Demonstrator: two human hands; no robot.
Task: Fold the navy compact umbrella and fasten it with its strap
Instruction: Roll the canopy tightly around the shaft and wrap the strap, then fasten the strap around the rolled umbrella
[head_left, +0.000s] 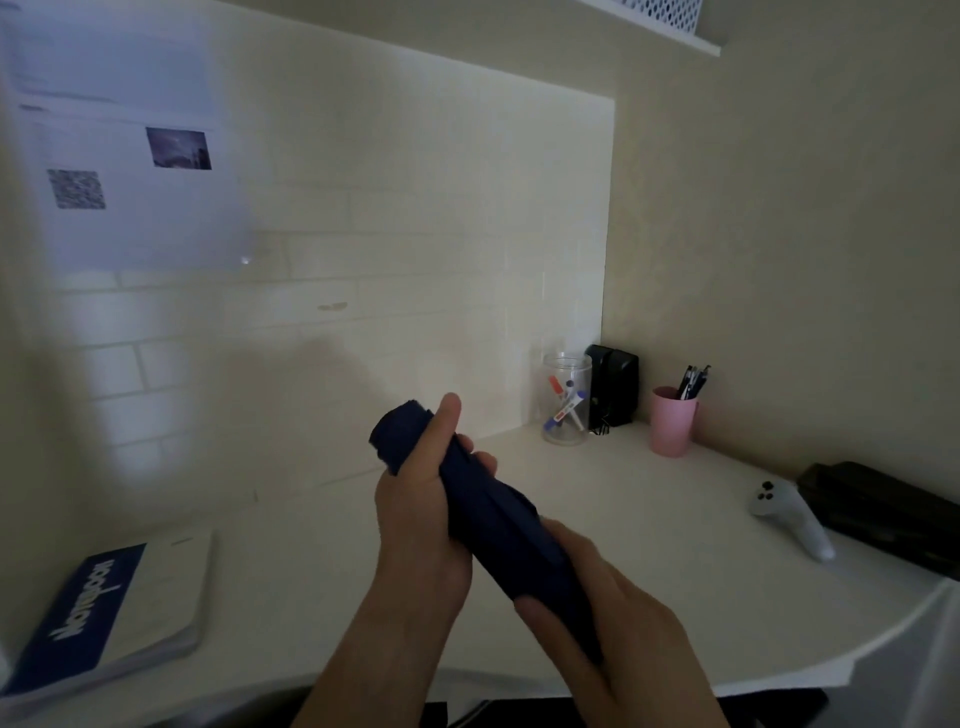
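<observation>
The navy compact umbrella (498, 525) is collapsed into a thick roll and held slanted above the white desk, its far end pointing up and left. My left hand (421, 499) wraps around its upper part, thumb stretched along the cloth. My right hand (597, 608) grips its lower end near me, covering the handle. A loose fold of cloth bulges on the right side between the hands. I cannot make out the strap.
On the white desk (623, 493) lie a blue-and-white notebook (104, 608) at left, a clear jar of markers (566, 400), a black box (613, 384), a pink pen cup (674, 421), a white controller (789, 519) and a black case (883, 514). A tiled wall is behind.
</observation>
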